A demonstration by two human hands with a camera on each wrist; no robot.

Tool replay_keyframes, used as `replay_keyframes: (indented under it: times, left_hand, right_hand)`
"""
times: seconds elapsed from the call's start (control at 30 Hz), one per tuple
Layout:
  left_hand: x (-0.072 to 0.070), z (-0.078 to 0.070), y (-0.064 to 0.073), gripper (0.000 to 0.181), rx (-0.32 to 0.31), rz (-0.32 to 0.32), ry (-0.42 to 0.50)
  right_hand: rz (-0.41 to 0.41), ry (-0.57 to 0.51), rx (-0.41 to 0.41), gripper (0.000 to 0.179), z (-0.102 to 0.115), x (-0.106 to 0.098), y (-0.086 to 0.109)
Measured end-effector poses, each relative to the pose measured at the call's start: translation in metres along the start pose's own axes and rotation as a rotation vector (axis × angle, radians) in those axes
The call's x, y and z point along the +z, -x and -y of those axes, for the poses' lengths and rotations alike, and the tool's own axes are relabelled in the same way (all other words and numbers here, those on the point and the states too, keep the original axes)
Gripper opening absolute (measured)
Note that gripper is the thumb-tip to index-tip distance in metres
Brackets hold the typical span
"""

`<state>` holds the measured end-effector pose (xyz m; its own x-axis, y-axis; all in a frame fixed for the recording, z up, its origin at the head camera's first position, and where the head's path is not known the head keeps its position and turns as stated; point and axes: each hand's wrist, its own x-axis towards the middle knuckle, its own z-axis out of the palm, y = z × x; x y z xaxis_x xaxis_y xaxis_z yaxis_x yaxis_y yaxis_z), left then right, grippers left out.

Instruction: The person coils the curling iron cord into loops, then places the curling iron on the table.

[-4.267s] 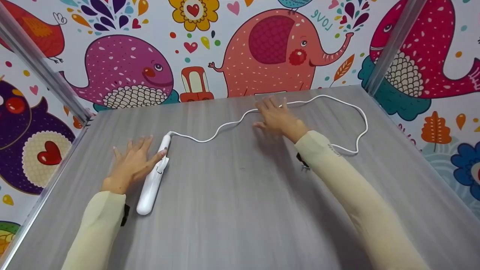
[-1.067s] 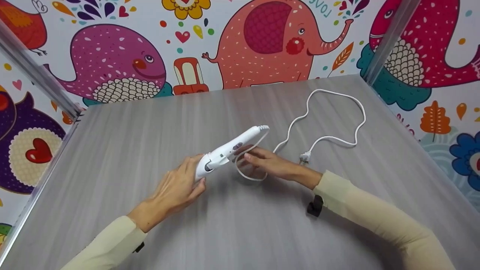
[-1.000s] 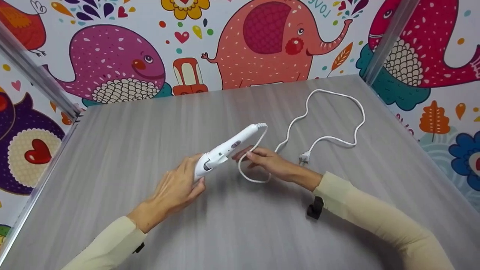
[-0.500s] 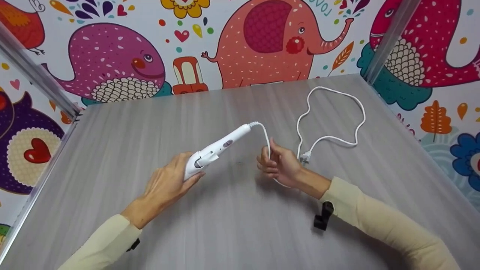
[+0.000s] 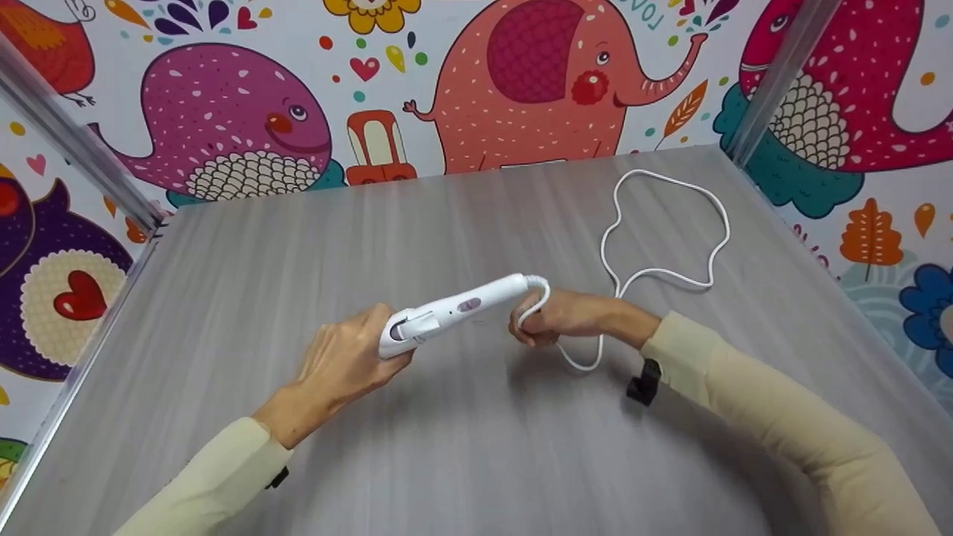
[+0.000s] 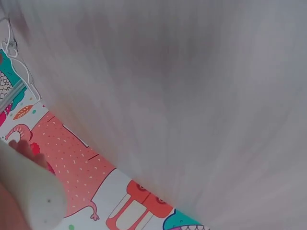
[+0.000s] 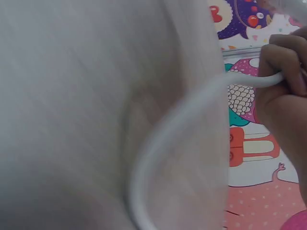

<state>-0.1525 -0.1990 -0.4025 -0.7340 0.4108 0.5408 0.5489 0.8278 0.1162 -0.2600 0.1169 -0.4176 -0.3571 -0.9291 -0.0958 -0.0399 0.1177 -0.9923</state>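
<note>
My left hand (image 5: pixel 346 357) grips the thick end of a white curling iron (image 5: pixel 465 307), held above the grey table and tilted up to the right. A lever and an oval button face upward on it. From the iron's thin end a white cord (image 5: pixel 540 286) bends down into my right hand (image 5: pixel 555 316), whose fingers curl round it. In the right wrist view the cord (image 7: pixel 163 132) runs out of the curled fingers (image 7: pixel 283 62). In the left wrist view only the iron's rounded end (image 6: pixel 41 201) shows. The plug is hidden in the head view behind my right forearm.
The rest of the cord (image 5: pixel 724 238) lies in a wide loop at the back right of the grey table (image 5: pixel 447 461). Printed wall panels (image 5: pixel 521 82) and metal posts (image 5: pixel 782 82) border the table at the back and sides.
Both hands picked up and hold what lay on the table: the iron in the left, the cord in the right. In the last half second my right hand turned over, bending the cord at the iron's end.
</note>
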Motion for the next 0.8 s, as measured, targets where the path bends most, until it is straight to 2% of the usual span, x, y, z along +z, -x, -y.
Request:
replay_keyframes:
  times: [0.1, 0.2, 0.33, 0.5, 0.63, 0.8]
  left_hand:
    - [-0.001, -0.001, 0.001, 0.034, 0.039, 0.036, -0.008]
    - [-0.001, -0.002, 0.001, 0.036, 0.095, 0.077, -0.055]
    - [0.001, -0.006, -0.001, 0.041, 0.158, 0.172, -0.154]
    - [0.008, -0.014, -0.001, 0.044, 0.167, 0.309, -0.182]
    - [0.011, -0.018, -0.001, 0.045, 0.149, 0.340, -0.189]
    - [0.013, -0.019, 0.000, 0.046, 0.111, 0.351, -0.191]
  right_hand:
    - [-0.096, 0.314, 0.100, 0.018, 0.018, -0.009, -0.001]
    - [-0.088, 0.559, 0.149, 0.008, 0.036, -0.018, -0.002]
    - [-0.020, 0.723, 0.230, 0.014, 0.051, -0.019, -0.007]
    - [-0.019, 0.986, 0.251, 0.023, 0.057, -0.010, -0.013]
    - [-0.091, 1.104, 0.251, 0.023, 0.058, -0.001, -0.009]
    - [-0.211, 1.123, 0.204, 0.022, 0.061, 0.009, 0.001]
